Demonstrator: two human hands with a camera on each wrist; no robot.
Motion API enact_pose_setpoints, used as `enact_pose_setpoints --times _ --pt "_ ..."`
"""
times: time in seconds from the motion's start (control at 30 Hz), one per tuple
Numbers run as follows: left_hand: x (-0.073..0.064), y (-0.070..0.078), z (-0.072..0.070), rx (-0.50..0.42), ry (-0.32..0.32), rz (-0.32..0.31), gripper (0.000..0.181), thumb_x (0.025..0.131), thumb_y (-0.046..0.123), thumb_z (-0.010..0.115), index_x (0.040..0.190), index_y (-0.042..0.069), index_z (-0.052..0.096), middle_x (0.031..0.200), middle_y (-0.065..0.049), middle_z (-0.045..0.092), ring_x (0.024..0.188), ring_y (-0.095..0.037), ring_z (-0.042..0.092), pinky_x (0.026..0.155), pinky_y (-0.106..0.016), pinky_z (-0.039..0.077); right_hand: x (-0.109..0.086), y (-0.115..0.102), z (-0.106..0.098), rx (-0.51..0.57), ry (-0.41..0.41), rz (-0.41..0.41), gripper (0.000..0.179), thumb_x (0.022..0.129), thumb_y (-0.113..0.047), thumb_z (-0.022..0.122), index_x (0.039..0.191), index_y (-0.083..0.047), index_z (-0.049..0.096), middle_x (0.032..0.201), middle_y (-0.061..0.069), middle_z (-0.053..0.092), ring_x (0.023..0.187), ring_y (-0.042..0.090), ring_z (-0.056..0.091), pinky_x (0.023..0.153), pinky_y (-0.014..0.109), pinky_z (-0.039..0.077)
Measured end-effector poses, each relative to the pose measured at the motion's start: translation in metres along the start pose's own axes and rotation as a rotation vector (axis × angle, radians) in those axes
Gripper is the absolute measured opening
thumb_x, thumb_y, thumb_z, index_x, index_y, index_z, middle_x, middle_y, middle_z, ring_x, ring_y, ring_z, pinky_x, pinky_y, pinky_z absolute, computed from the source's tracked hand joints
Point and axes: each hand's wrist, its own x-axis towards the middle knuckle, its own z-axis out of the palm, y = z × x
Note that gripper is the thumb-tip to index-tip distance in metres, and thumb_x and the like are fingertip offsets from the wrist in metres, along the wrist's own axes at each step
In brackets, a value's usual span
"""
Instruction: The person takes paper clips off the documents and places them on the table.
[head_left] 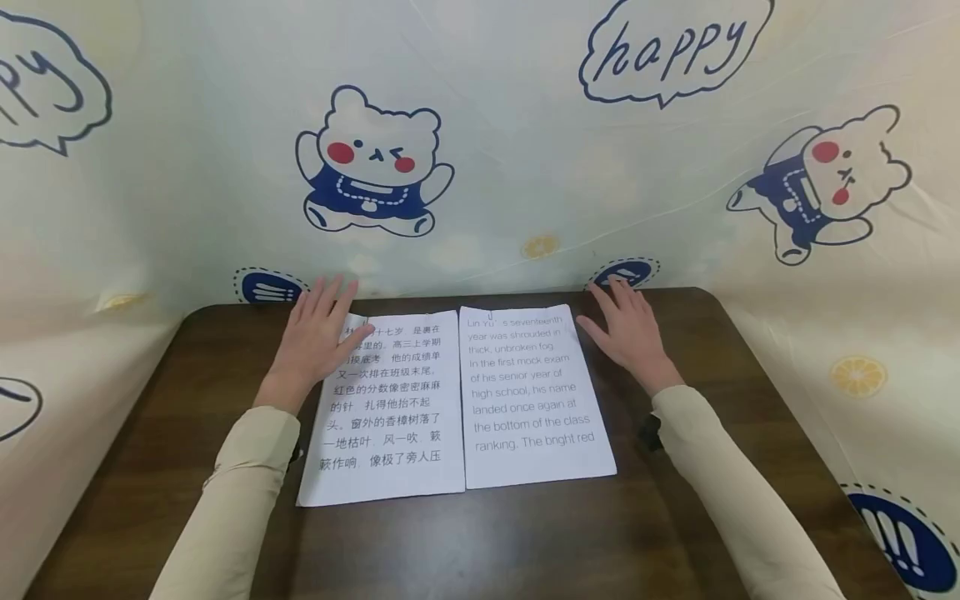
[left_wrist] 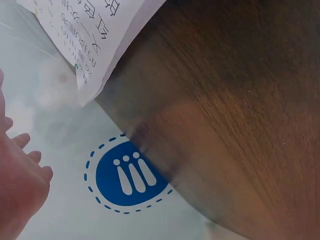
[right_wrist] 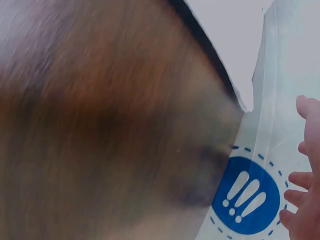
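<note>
Two printed sheets lie side by side on a dark wooden table. The left sheet bears Chinese characters, the right sheet English text. Over the upper left corner of the Chinese sheet is my left hand, its fingers extended and thumb spread; whether it touches the paper I cannot tell. My right hand, fingers spread, is just beyond the upper right corner of the English sheet, apart from it. Each wrist view has its hand at the outer edge, the left hand and the right hand, holding nothing.
A pale cloth printed with cartoon bears and "happy" bubbles rises behind the table and along both sides. The table's far edge runs just behind the sheets. A dark band shows at the right wrist.
</note>
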Motion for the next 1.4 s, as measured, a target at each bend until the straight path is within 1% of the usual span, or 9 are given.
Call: enact_pose_setpoints --times 0.23,0.33,0.47,0.7,0.8,0.93,1.1,1.33,1.4 --pt "-0.003 -0.002 0.001 -0.1 -0.001 -0.028 0.072 0.099 0.041 0.059 0.16 0.019 0.026 0.167 -0.02 0.019 0.154 -0.044 0.014 0.123 -0.065 0.013 0.003 -0.023 0.007 0.044 0.126 -0.031 0.061 0.099 -0.042 0.058 0.146 -0.004 0.048 0.15 0.022 0.05 0.14 0.04 0.045 0.117 0.057 0.035" --pt "-0.005 -0.004 0.002 -0.117 -0.004 -0.024 0.069 0.099 0.036 0.062 0.158 0.021 0.031 0.165 -0.021 0.025 0.153 -0.045 0.019 0.121 -0.067 0.016 0.006 -0.034 0.011 0.082 0.157 -0.023 0.056 0.099 -0.04 0.058 0.142 -0.004 0.052 0.143 0.02 0.057 0.135 0.038 0.051 0.115 0.055 0.038" --pt "-0.006 -0.006 0.002 -0.13 -0.015 -0.023 0.066 0.099 0.032 0.063 0.157 0.021 0.034 0.162 -0.024 0.029 0.149 -0.046 0.025 0.119 -0.068 0.021 0.012 -0.05 0.013 0.138 0.159 0.0 0.052 0.1 -0.04 0.058 0.139 -0.006 0.055 0.141 0.017 0.06 0.135 0.037 0.051 0.116 0.054 0.038" --pt "-0.007 -0.011 0.004 -0.259 -0.073 -0.115 0.064 0.1 0.03 0.061 0.158 0.025 0.032 0.163 -0.023 0.026 0.147 -0.05 0.025 0.114 -0.073 0.024 0.019 -0.08 0.026 0.233 0.088 0.049 0.053 0.099 -0.043 0.06 0.142 -0.012 0.054 0.145 0.012 0.057 0.137 0.033 0.049 0.117 0.053 0.037" --pt "-0.007 -0.014 0.007 -0.306 -0.095 -0.148 0.062 0.101 0.028 0.06 0.157 0.025 0.033 0.162 -0.024 0.027 0.147 -0.051 0.023 0.115 -0.073 0.02 0.022 -0.094 0.032 0.292 0.049 0.073 0.053 0.099 -0.044 0.059 0.143 -0.014 0.054 0.146 0.01 0.057 0.138 0.032 0.049 0.117 0.052 0.038" --pt "-0.005 -0.016 0.009 -0.332 -0.111 -0.171 0.058 0.102 0.03 0.058 0.156 0.023 0.037 0.16 -0.024 0.032 0.148 -0.049 0.023 0.117 -0.07 0.014 0.028 -0.109 0.039 0.365 0.014 0.089 0.052 0.099 -0.045 0.059 0.142 -0.016 0.055 0.145 0.008 0.058 0.138 0.03 0.048 0.116 0.05 0.039" --pt "-0.003 -0.02 0.013 -0.367 -0.121 -0.191 0.055 0.102 0.028 0.058 0.154 0.021 0.041 0.159 -0.021 0.037 0.147 -0.046 0.026 0.116 -0.068 0.015 0.035 -0.125 0.049 0.415 -0.025 0.1 0.052 0.099 -0.045 0.058 0.143 -0.017 0.054 0.146 0.007 0.057 0.141 0.029 0.046 0.118 0.049 0.037" --pt "-0.001 -0.027 0.019 -0.409 -0.171 -0.225 0.052 0.103 0.027 0.057 0.152 0.02 0.043 0.159 -0.019 0.038 0.151 -0.048 0.019 0.117 -0.069 0.011 0.049 -0.158 0.06 0.463 -0.069 0.039 0.044 0.099 -0.035 0.062 0.139 -0.019 0.058 0.146 0.004 0.058 0.142 0.027 0.045 0.12 0.048 0.033" --pt "0.0 -0.028 0.02 -0.42 -0.171 -0.233 0.05 0.103 0.027 0.057 0.151 0.019 0.045 0.158 -0.02 0.04 0.149 -0.047 0.022 0.116 -0.068 0.012 0.054 -0.167 0.063 0.458 -0.076 0.013 0.041 0.098 -0.032 0.064 0.136 -0.018 0.06 0.143 0.003 0.06 0.141 0.027 0.047 0.12 0.048 0.033"
